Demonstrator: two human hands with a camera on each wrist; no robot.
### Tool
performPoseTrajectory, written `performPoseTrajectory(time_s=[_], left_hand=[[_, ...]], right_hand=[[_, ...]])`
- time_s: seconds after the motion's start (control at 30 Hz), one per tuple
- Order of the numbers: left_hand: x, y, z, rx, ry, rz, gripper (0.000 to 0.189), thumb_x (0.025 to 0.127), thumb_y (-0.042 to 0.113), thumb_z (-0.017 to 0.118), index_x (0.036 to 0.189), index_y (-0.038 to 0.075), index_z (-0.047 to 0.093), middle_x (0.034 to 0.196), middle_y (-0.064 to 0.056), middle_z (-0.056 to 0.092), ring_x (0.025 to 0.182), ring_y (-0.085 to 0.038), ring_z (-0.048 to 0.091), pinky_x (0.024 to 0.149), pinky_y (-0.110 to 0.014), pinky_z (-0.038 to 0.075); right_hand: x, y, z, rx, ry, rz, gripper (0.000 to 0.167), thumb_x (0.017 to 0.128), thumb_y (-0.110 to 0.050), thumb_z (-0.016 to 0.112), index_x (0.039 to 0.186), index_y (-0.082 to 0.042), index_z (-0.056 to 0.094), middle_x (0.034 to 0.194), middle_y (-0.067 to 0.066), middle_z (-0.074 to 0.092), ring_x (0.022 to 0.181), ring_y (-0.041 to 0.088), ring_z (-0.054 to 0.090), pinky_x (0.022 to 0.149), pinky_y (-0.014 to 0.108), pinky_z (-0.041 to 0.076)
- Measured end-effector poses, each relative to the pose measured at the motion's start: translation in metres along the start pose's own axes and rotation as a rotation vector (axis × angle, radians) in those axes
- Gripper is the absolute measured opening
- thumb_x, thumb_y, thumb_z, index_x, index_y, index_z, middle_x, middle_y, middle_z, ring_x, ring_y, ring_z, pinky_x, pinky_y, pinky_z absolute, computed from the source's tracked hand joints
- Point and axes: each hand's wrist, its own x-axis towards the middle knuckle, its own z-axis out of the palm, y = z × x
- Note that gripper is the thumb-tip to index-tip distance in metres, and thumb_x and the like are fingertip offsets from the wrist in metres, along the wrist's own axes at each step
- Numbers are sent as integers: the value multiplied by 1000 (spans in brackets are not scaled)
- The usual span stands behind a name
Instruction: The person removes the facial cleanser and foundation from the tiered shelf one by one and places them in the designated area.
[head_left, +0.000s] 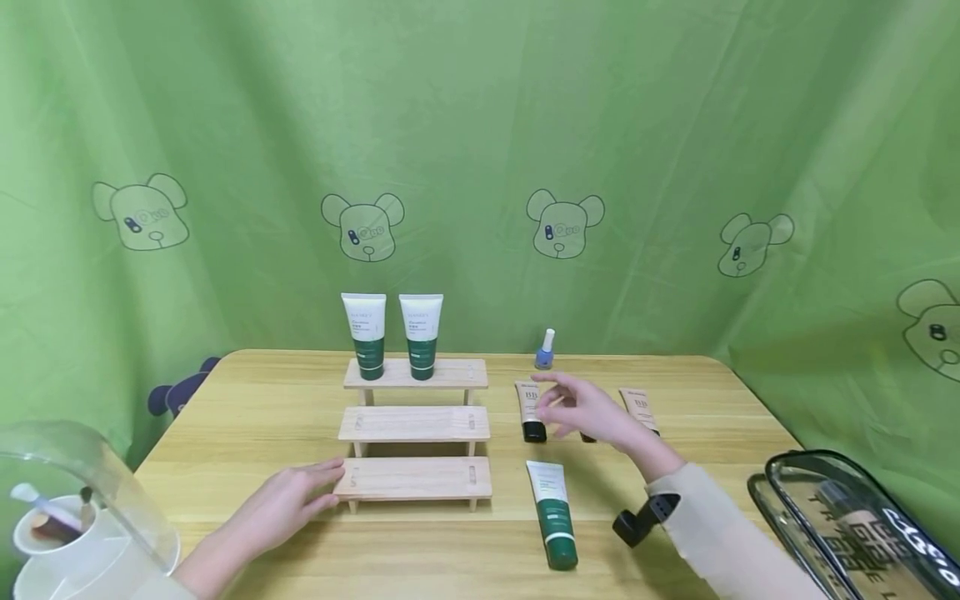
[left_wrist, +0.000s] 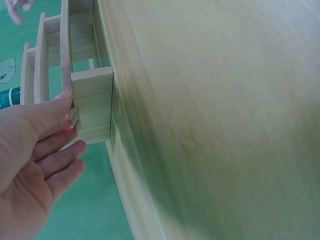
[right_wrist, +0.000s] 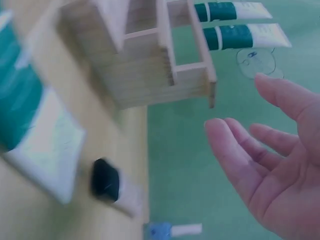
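Note:
In the head view, my left hand [head_left: 283, 504] touches the left end of the lowest board of a three-step wooden stand [head_left: 415, 478]. Its thumb and fingertips rest at the board's end, the fingers loosely bent, in the left wrist view. My right hand [head_left: 581, 410] hovers above the table with thumb and fingers apart and nothing between them. Close by it lie a BB cream tube [head_left: 529, 403] with a black cap and another BB cream tube [head_left: 638, 406]; a further black cap [head_left: 587, 437] shows beneath the hand. A green-and-white squeeze tube [head_left: 553, 521] lies nearer the front.
Two green-and-white tubes [head_left: 365, 337] stand upright on the top step. Behind the BB creams is a blue nail polish bottle [head_left: 545, 350]. A clear-lidded white holder [head_left: 82, 560] with brushes occupies the front left; a transparent black-edged bag [head_left: 855, 521] sits at the right.

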Motion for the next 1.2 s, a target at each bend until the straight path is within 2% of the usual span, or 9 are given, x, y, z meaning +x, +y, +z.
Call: performPoseTrajectory(time_s=[0.13, 0.33, 0.63, 0.83, 0.93, 1.1, 1.2], left_hand=[[0, 1, 0, 1, -5, -3, 41, 83, 17, 66, 117, -4, 59, 126, -17, 53, 108, -35, 54, 91, -48, 44], [1, 1, 0, -3, -7, -6, 41, 83, 17, 66, 117, -4, 59, 126, -17, 53, 109, -36, 54, 92, -48, 43], [2, 1, 2, 2, 3, 1, 40, 83, 16, 67, 117, -4, 59, 125, -17, 54, 108, -35, 55, 91, -47, 44], [2, 3, 1, -2, 3, -3, 40, 83, 16, 66, 117, -4, 59, 125, -17, 54, 108, -35, 54, 91, -47, 44], [2, 3, 0, 2, 8, -4, 40, 83, 16, 67, 116, -4, 59, 125, -17, 54, 108, -36, 55, 91, -47, 45], [1, 3, -1, 10, 11, -3, 40, 83, 15, 67, 116, -4, 59, 124, -17, 54, 107, -36, 55, 90, -47, 45], [0, 2, -1, 9, 8, -2, 40, 83, 15, 67, 116, -5, 59, 124, -18, 54, 107, -36, 55, 90, -47, 45]], right_hand=[[21, -17, 2, 8, 11, -57, 58, 86, -8, 64, 137, 1, 36, 105, 22, 55, 88, 31, 59, 71, 45, 56], [51, -39, 13, 29, 35, -112, 59, 85, -9, 65, 137, -3, 37, 107, 21, 55, 89, 27, 58, 70, 37, 57], [91, -66, 35, 22, 68, -191, 60, 83, -10, 68, 136, -4, 40, 109, 22, 55, 90, 28, 57, 73, 44, 55], [108, -82, 43, 30, 121, -235, 61, 83, -8, 68, 136, -6, 39, 110, 20, 55, 91, 27, 57, 68, 33, 57], [114, -89, 45, 47, 144, -268, 62, 82, -6, 68, 137, -8, 39, 111, 19, 55, 94, 27, 57, 67, 35, 57], [121, -96, 49, 69, 140, -278, 58, 84, -4, 66, 136, -12, 42, 109, 15, 57, 95, 26, 57, 72, 43, 56], [125, -97, 52, 74, 132, -280, 56, 85, -2, 64, 136, -11, 43, 107, 16, 58, 94, 27, 57, 71, 41, 56]])
